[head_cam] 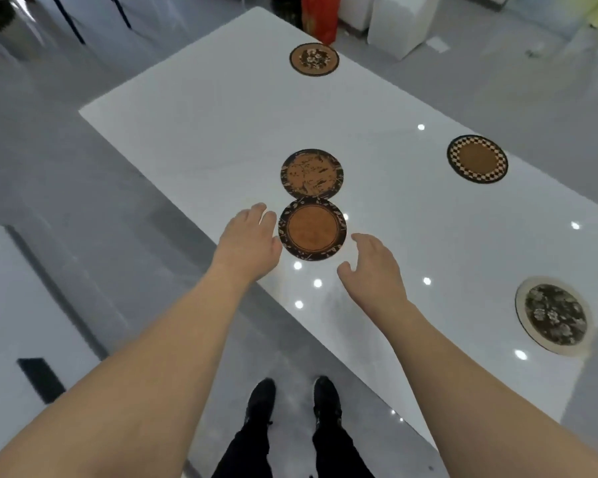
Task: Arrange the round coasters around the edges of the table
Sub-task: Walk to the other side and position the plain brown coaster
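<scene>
Several round coasters lie on the glossy white table (194,125). A plain-centred brown coaster with a dark leafy rim (312,228) sits near the table's near edge, touching a brown bird-patterned coaster (311,173) just beyond it. My left hand (251,238) hovers at the plain coaster's left rim, fingers apart, holding nothing. My right hand (373,267) is just right of and below that coaster, fingers spread and empty. A checker-rimmed coaster (477,159) lies along the far edge, a floral coaster (314,59) near the far corner, and a pale-rimmed floral coaster (553,315) at the right end.
Grey tiled floor (66,188) surrounds the table. My two black shoes (292,401) stand at its near edge. A second white surface (21,305) sits at the left. A red bag (320,15) and white boxes (399,22) stand beyond the far corner.
</scene>
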